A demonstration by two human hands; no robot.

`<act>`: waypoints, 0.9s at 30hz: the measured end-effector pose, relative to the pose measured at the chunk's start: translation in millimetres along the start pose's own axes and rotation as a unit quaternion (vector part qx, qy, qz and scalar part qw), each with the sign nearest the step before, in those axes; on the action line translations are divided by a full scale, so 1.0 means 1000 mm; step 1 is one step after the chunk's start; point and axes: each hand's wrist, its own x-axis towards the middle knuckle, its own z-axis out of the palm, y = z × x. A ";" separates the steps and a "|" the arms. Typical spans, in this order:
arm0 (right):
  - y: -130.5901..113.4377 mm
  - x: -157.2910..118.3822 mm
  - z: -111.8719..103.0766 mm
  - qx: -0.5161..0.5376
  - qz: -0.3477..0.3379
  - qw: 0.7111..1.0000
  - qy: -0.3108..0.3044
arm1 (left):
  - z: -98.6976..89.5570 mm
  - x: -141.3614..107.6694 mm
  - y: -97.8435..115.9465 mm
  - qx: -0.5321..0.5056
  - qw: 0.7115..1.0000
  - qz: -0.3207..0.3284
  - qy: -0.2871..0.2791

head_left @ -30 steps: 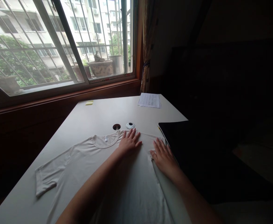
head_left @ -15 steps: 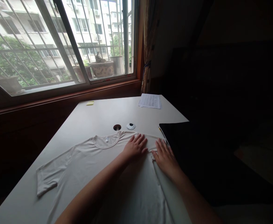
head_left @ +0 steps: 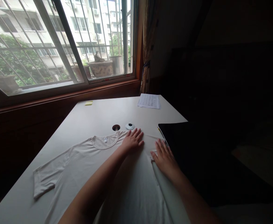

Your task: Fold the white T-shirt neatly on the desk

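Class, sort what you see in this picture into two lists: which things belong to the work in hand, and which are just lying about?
Part of the work:
- white T-shirt, spread out
- left hand, flat on it
- right hand, touching it
- white table, underneath

Just lying about:
- yellow paper
- printed sheets
- black item, unclear what

The shirt [head_left: 131,186] lies on the table [head_left: 99,113], papers [head_left: 149,101] behind it, window [head_left: 63,46] beyond.
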 end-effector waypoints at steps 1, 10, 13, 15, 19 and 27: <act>0.000 0.000 0.000 0.000 0.001 1.000 -0.001 | 0.000 0.000 0.000 0.000 1.000 -0.001 0.001; 0.000 0.003 0.002 0.026 0.029 0.999 0.009 | 0.002 -0.002 0.000 0.001 1.000 -0.001 0.014; 0.000 0.006 0.001 0.045 0.024 0.998 0.029 | 0.003 -0.002 0.000 -0.003 1.000 0.001 0.016; -0.001 0.009 -0.001 0.067 -0.006 0.997 0.038 | 0.002 -0.002 -0.001 -0.008 1.000 0.004 0.018; -0.005 0.010 -0.006 0.077 -0.068 0.995 0.001 | -0.002 -0.001 -0.006 -0.018 0.999 0.018 0.032; -0.007 0.006 -0.011 0.015 -0.053 0.997 -0.050 | -0.016 -0.039 -0.023 -0.007 0.996 -0.025 0.083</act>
